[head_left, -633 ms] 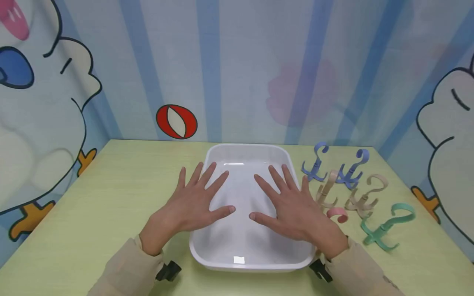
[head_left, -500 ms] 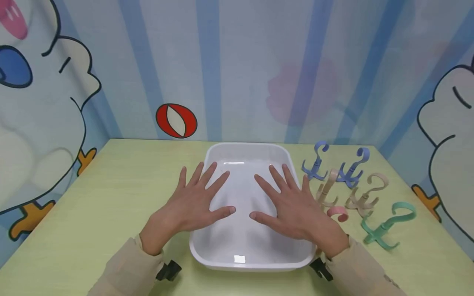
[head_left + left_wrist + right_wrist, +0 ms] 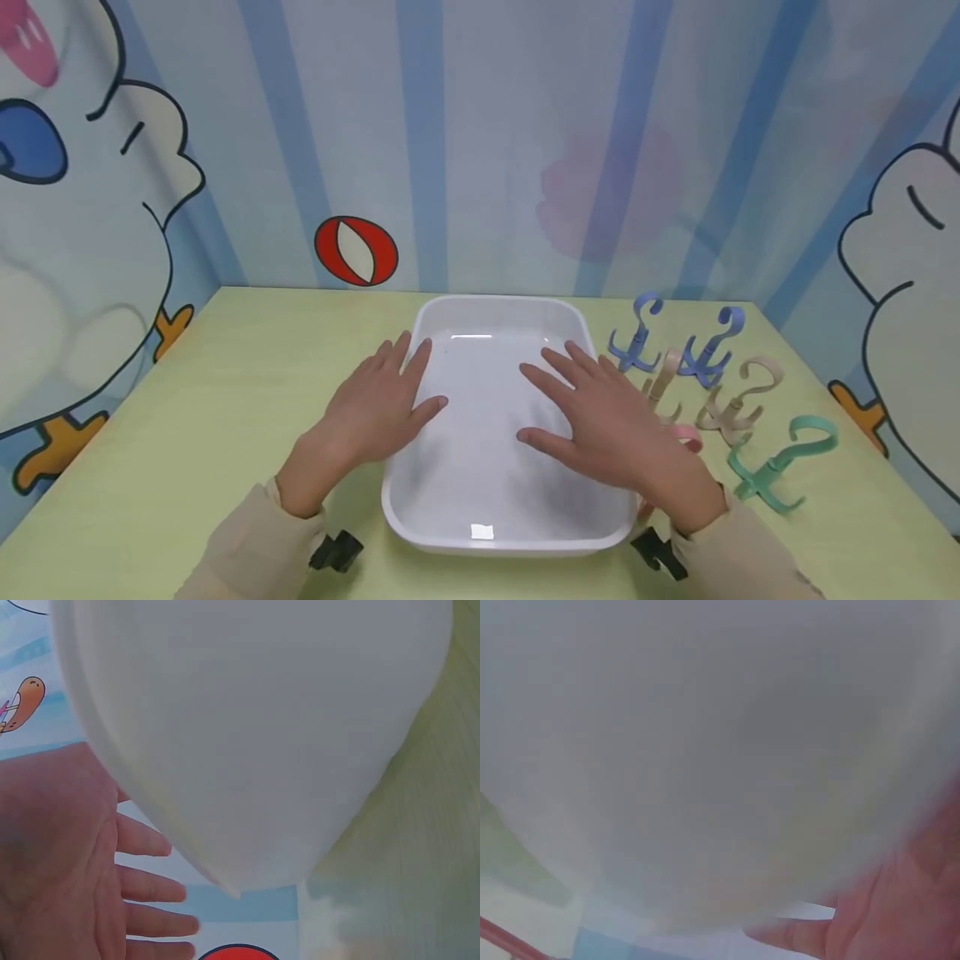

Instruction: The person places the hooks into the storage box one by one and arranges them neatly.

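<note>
A white plastic basin [image 3: 480,492] stands on the pale yellow-green table, with nothing inside it. My left hand [image 3: 371,408] hovers over its left rim, fingers extended and holding nothing. Over the right side, my right hand [image 3: 607,425] is spread with its thumb pointing inward, also holding nothing. In the left wrist view the outer wall of the basin [image 3: 255,750] fills the middle, my palm [image 3: 60,855] beside it. A blurred basin wall [image 3: 690,765] covers most of the right wrist view. Behind my right hand, a pink hanging hook [image 3: 688,437] is partly hidden.
Right of the basin stand several pronged plastic hanging hooks: two blue ones, the nearer being this blue hook [image 3: 707,350], two beige ones including this beige hook [image 3: 735,412], and a green hook [image 3: 780,458]. A printed cloth backdrop [image 3: 495,150] encloses the table [image 3: 187,400].
Both hands have shifted slightly outward, apart from each other. The left hand has turned, its fingers drawn closer together; the right hand has moved right and covers more of the pink hook.
</note>
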`<action>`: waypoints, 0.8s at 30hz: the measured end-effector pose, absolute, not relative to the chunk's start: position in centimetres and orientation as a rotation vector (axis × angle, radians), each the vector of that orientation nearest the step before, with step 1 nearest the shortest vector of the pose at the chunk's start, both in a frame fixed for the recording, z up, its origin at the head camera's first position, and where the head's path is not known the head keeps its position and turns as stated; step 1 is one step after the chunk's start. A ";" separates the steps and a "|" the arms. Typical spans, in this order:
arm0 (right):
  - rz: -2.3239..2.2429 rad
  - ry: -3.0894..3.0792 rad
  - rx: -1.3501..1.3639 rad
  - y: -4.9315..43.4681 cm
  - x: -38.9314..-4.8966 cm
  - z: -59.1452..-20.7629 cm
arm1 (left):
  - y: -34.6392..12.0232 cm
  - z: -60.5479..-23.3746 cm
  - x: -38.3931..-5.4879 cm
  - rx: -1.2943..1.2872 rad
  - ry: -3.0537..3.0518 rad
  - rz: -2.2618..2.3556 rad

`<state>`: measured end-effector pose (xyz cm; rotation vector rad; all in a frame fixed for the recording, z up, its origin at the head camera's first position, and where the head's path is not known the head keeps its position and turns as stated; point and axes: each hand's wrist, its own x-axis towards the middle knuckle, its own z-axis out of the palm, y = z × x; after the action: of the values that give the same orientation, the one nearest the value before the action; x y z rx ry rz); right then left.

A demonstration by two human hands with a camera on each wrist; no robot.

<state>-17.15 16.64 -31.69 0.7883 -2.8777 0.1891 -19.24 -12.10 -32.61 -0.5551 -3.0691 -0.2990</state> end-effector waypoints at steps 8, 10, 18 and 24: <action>0.629 -2.745 0.737 21.2 -15.8 -27.9 | -12.4 -32.9 -19.7 -0.446 -3.161 -0.379; 0.741 -2.719 0.687 23.1 -15.6 -27.6 | -12.6 -33.0 -19.8 -0.438 -3.151 -0.382; 1.128 -2.853 0.482 30.1 -14.7 -30.5 | -13.5 -33.9 -19.8 -0.426 -3.159 -0.402; 1.564 -2.833 0.471 31.7 -14.2 -33.8 | -13.8 -34.7 -19.7 -0.425 -3.159 -0.495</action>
<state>-14.18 31.69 -33.75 0.4707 -2.8329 1.5637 -19.74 -13.75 -34.74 -0.4247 -3.1585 -0.4954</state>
